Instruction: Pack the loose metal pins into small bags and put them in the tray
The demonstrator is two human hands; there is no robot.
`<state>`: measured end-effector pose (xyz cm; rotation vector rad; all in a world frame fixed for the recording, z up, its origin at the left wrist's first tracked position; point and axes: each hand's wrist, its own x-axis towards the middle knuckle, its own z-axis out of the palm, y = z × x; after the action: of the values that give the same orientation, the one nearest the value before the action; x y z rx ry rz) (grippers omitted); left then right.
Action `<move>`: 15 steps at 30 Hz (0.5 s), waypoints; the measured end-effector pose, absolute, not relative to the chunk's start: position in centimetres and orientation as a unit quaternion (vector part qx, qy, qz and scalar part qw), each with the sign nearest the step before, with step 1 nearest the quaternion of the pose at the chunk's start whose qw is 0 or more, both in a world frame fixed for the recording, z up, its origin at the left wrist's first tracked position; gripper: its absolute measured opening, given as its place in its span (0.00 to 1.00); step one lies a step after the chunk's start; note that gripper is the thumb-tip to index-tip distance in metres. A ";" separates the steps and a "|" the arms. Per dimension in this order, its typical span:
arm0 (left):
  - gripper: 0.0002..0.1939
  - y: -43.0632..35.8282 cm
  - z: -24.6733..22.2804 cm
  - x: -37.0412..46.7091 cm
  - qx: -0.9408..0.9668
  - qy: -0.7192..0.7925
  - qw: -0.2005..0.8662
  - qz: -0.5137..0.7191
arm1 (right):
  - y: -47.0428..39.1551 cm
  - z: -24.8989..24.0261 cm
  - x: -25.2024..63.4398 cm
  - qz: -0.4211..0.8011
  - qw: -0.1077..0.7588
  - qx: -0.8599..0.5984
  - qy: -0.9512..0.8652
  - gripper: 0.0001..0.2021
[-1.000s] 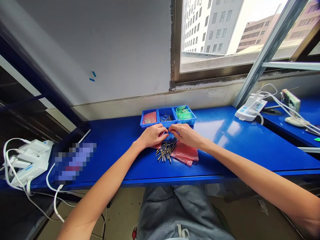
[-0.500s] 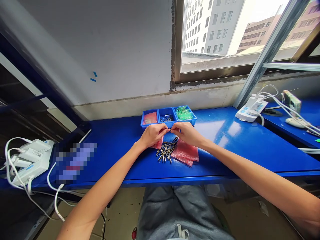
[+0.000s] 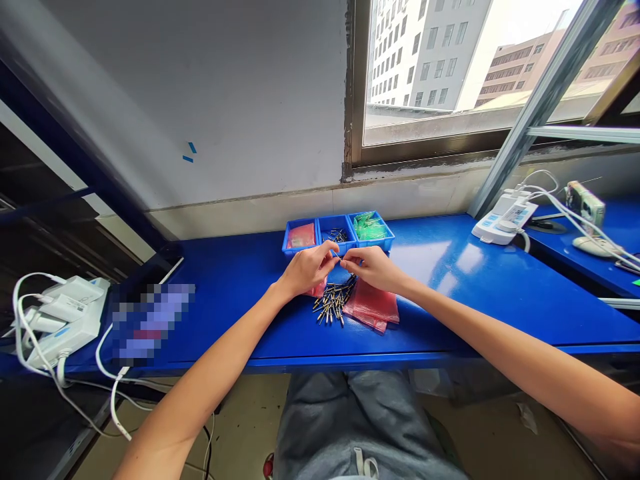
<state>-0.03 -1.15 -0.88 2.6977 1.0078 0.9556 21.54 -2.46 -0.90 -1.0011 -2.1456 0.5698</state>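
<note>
Both hands meet over the tabletop (image 3: 280, 337), just in front of three blue bins (image 3: 287, 252) in a row. Right hand (image 3: 371, 265): grip pinched on a slim part (image 3: 340, 257), tiny, sits between the two hands. Left hand (image 3: 309, 268): fingertips at the part's other end, can't tell if clamped or just around it. Loose pile of metal pins (image 3: 330, 305) below the hands, nearer the front edge. Red bags (image 3: 373, 307) stacked right of pile, under the right hand; another red bag (image 3: 318, 289) partly hidden below the left hand. Bins left to right: red bagged stuff (image 3: 302, 236), dark small parts (image 3: 337, 235), green bags (image 3: 370, 227). White power strip (image 3: 503, 217) far right.
</note>
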 end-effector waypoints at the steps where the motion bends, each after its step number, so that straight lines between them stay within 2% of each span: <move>1: 0.08 -1.1 -0.9 -0.1 0.893 0.322 0.049 0.312 | -2.5 -0.9 21.6 0.225 0.349 -0.384 -0.825 0.14; 9: 0.12 -1.2 -0.5 -0.2 0.907 0.297 0.044 0.295 | -2.7 -1.0 21.5 0.258 0.361 -0.365 -0.819 0.17; 15: 0.10 -1.4 -0.5 0.0 0.905 0.305 0.034 0.293 | -2.6 -1.1 21.5 0.252 0.378 -0.374 -0.808 0.18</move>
<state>0.00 -1.40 -0.50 2.7849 0.9390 0.9024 21.53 -2.58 -1.06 -0.9552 -2.0658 0.6447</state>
